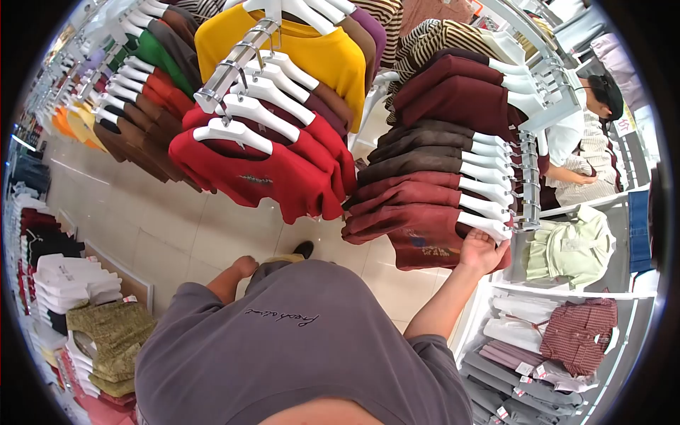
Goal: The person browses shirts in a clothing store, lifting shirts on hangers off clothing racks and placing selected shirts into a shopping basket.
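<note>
My right hand is raised to the near end of a clothes rail, its fingers closed around the end of a white hanger. From that hanger hangs a dark red sweatshirt with a small print on its front. More dark red and brown tops hang close behind it on white hangers. My left hand is low beside my body, fingers curled, with nothing visible in it. Bright red sweatshirts hang on the neighbouring rail, ahead of that hand and apart from it.
A metal rail end juts out above the red tops. At right, a shelf unit holds a pale green top and folded clothes. Another person stands beyond the right rail. Olive tops hang at lower left, beside the tiled floor.
</note>
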`<state>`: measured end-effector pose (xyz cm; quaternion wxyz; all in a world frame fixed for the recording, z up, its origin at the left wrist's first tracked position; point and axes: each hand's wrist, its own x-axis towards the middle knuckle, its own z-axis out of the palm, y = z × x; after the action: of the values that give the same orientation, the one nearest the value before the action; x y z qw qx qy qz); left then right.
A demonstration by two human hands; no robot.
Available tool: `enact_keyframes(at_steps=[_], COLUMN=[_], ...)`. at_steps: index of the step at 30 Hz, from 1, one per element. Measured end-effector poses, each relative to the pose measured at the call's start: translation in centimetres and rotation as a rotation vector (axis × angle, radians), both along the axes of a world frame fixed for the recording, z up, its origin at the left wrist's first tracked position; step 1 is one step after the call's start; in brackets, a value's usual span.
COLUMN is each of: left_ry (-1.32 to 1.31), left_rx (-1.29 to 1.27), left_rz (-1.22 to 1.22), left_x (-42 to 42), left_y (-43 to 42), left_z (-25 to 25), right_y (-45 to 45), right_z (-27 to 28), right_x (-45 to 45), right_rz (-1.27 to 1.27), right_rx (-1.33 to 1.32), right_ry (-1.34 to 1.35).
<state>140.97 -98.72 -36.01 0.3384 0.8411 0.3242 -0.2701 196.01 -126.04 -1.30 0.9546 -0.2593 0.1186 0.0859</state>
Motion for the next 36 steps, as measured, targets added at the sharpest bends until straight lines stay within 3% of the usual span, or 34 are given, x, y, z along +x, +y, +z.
enact_keyframes(at_steps=[1, 7, 10, 14, 17, 23, 26, 28, 29, 31, 36], left_ry=[-0.051, -0.120, -0.167, -0.281, -0.428, -0.733, -0.928, -1.029, -1.025, -1.045, -1.079], left_rx=[-0.079, -0.026, -0.048, -0.095, -0.246, -0.225, -0.342, -0.100, -0.092, 0.226, 0.460], left_rz=[0.272, 0.272, 0.308, 0.373, 0.451, 0.538, 0.565, 0.340, 0.345, 0.040, -0.138], left_x=[2.3, 7.3, 8.4, 12.1, 15.8, 22.6, 23.8, 24.0, 24.1, 24.3, 24.6], left_y=[-0.7, -0.1, -0.4, -2.7, -4.0, -6.8, -8.8, -9.8, -10.4, -11.5, -13.0], left_z=[3.2, 4.8, 4.4, 8.2, 10.6, 24.3, 30.7, 33.1, 34.2, 35.8, 36.3], right_y=[-0.1, -2.5, -4.3, -5.2, -5.3, -5.9, -5.8, -5.5, -5.5, -5.7, -5.3], right_z=[0.0, 0.4, 0.4, 0.5, 1.0, 0.3, -0.1, -0.6, -1.3, -2.2, -1.5], right_x=[0.1, 0.3, 0.6, -0.5, -1.9, -3.5, -5.3, -6.4, -6.7, -7.3, -10.2], right_rz=[0.009, 0.089, 0.288, 0.470, 0.434, 0.625, 0.679, 0.741, 0.767, 0.831, 0.910], right_rx=[0.000, 0.112, 0.216, 0.332, 0.265, 0.319, 0.141, 0.082, 0.065, 0.019, -0.100], right_ry=[0.000, -0.132, -0.270, -0.365, -0.395, -0.432, -0.358, -0.379, -0.386, -0.403, -0.382])
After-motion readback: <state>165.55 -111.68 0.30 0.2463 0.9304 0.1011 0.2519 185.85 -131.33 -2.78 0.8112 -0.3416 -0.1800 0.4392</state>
